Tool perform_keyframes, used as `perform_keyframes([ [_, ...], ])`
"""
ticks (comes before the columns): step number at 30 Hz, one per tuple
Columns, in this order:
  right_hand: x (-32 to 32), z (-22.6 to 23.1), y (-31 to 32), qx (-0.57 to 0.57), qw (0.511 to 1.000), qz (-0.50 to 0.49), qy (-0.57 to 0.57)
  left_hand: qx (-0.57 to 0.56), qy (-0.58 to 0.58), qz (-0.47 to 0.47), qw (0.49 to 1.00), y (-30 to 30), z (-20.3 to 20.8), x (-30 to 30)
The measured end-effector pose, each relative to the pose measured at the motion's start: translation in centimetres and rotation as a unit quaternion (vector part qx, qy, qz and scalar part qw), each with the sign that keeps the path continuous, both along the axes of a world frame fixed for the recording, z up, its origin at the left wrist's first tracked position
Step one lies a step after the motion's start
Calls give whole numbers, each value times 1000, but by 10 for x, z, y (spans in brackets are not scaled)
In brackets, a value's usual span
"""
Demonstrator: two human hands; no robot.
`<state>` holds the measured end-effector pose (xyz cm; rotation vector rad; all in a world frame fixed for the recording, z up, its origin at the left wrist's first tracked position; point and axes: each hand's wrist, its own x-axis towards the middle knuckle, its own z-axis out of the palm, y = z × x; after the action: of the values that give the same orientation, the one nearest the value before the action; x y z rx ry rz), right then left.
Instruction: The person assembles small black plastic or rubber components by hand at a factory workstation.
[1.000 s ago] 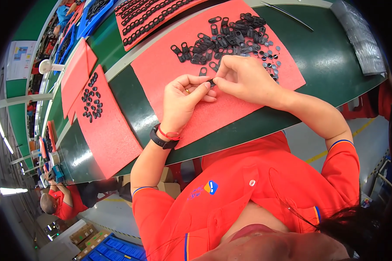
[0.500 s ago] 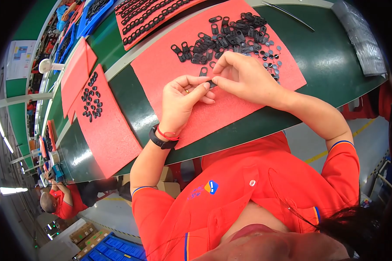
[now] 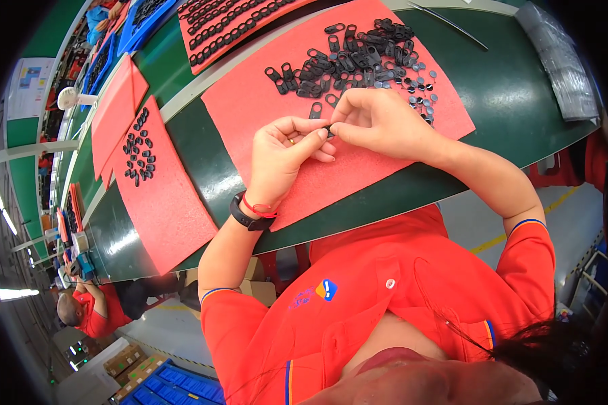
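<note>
Between the fingertips of both my hands is a small black plastic piece (image 3: pixel 330 131), mostly covered by fingers. My left hand (image 3: pixel 284 150), with a black band and a red string at its wrist, pinches it from the left. From the right, my right hand (image 3: pixel 380 127) closes thumb and fingers on it. Both hands are above a pink foam mat (image 3: pixel 344 177). Just beyond them lies a heap of black plastic pieces with looped ends (image 3: pixel 348 64). Small round silver and black discs (image 3: pixel 422 101) are scattered on the heap's right side.
Tweezers (image 3: pixel 452 27) lie at the far right, near a stack of clear plastic packs (image 3: pixel 557 61). To the left, another pink mat (image 3: pixel 172 216) carries small black parts (image 3: pixel 140 158). Rows of black pieces fill a far mat (image 3: pixel 240 30). A co-worker (image 3: pixel 91 310) sits farther left.
My right hand has moved slightly down, and its fingers have closed in around the black piece. Less of the piece shows now. My left hand has stayed nearly still.
</note>
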<state>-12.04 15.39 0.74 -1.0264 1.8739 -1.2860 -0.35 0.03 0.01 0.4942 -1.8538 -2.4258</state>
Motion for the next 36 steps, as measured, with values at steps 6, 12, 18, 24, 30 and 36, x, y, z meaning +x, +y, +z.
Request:
perform_keyframes([
  [6, -1, 0, 0, 17, 1000, 12, -10, 17, -12, -10, 1000, 1, 0, 1],
  [12, -4, -2, 0, 26, 999, 14, -42, 26, -15, -20, 999, 0, 1, 0],
  [18, -4, -3, -1, 28, 998, 18, -47, 24, -16, -21, 999, -1, 0, 0],
  [24, -3, -3, -1, 24, 999, 16, -41, 21, -21, -20, 999, 0, 0, 0],
  [30, -1, -1, -1, 28, 999, 17, -28, 13, -27, -19, 999, 0, 1, -1],
  [36, 0, -1, -1, 31, 999, 18, -18, 4, -33, -21, 999, -1, 0, -1],
])
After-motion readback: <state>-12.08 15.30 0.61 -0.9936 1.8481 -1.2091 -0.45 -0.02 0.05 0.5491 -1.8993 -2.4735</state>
